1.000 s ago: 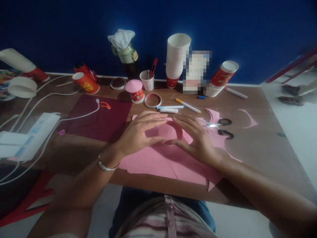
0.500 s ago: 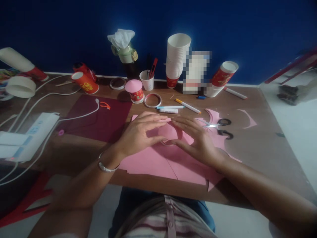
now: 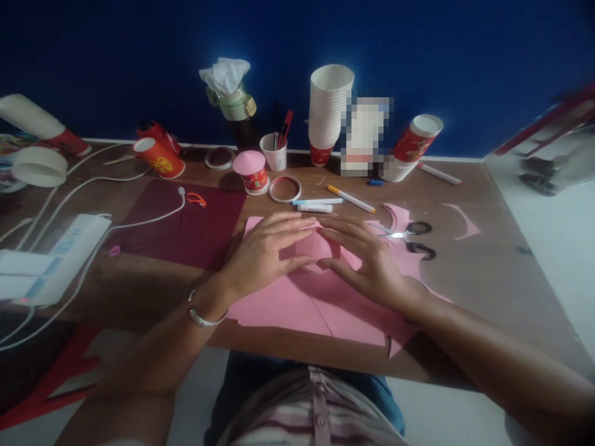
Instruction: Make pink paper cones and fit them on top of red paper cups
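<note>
A pink paper cone [image 3: 318, 248] sits between my two hands above pink paper sheets [image 3: 288, 303]. My left hand [image 3: 274, 248] curves round its left side, thumb at the near edge and fingers at the far side. On the right, my right hand [image 3: 360, 251] cups it in the same way, and the fingertips of both hands nearly meet. What lies beneath the cone is mostly hidden. Scissors [image 3: 403, 234] with black handles rest on pink scraps, right of my right hand.
Behind the sheets are a small cup with a pink cone top [image 3: 255, 173], tape rings [image 3: 285, 189], markers [image 3: 351, 199], a pen cup [image 3: 274, 153] and stacked cups [image 3: 330, 108]. A power strip [image 3: 62, 257] with white cables lies left, beside a dark red sheet [image 3: 186, 229].
Both hands stay around the pink cone, with only a slight shift of the fingers and thumbs. The view has moved a little.
</note>
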Available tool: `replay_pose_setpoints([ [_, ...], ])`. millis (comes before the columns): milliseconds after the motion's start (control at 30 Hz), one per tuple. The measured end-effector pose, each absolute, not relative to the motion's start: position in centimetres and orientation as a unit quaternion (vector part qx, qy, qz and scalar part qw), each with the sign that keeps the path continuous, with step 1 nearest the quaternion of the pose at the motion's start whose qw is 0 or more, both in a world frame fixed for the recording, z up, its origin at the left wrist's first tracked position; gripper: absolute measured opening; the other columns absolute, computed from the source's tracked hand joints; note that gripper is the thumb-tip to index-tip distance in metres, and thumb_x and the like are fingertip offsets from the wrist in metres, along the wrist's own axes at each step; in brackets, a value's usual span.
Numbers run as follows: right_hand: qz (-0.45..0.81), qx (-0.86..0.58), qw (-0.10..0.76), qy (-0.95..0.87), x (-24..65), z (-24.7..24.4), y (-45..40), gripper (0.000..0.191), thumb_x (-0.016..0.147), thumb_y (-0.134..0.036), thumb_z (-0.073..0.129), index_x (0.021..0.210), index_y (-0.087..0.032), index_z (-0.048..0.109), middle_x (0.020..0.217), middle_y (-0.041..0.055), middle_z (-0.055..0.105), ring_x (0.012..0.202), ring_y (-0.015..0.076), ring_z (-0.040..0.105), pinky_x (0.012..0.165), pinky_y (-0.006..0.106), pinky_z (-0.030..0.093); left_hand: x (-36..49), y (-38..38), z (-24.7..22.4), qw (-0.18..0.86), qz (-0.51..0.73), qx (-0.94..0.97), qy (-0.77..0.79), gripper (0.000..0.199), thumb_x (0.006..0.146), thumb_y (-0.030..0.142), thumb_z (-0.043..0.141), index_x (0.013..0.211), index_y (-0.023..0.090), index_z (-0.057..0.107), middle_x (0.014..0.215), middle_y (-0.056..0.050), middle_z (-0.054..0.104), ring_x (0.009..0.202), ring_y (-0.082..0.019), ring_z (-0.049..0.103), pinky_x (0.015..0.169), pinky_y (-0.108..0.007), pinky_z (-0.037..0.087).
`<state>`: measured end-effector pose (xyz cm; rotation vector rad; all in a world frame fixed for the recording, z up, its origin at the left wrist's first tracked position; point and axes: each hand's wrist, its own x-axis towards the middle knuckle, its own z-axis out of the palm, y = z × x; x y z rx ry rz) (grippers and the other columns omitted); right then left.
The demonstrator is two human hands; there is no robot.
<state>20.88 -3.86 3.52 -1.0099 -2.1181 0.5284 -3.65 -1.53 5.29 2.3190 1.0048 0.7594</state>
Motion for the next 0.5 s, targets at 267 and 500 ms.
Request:
replay_pose_setpoints([
  [267, 0.204, -0.406, 0.372, -0.810, 21.2, 3.0, -3.8, 0.054, 0.094, -0.045, 0.077, 0.144, -0.029, 0.065, 0.144, 0.0118, 0.069, 0.136, 0.0334, 0.062, 0.114, 0.059, 0.052, -4.0, -1.1, 4.1, 0.464, 0.347, 0.652, 0.489, 0.037, 0.097, 0.055, 0.067, 0.099, 0.019, 0.070, 0.092, -0.004, 0.072, 0.086, -0.016, 0.065, 0.079, -0.027, 0.049],
  [500, 0.228, -0.399, 0.369, -0.808, 20.5, 3.3, -3.8, 0.053, 0.093, -0.044, 0.078, 0.143, -0.028, 0.067, 0.144, 0.0120, 0.068, 0.136, 0.0328, 0.061, 0.115, 0.058, 0.050, -2.7, -0.8, 3.3, 0.635, 0.305, 0.551, 0.447, 0.048, 0.087, 0.062, 0.075, 0.077, 0.017, 0.061, 0.071, 0.002, 0.054, 0.067, -0.011, 0.046, 0.062, -0.025, 0.035],
])
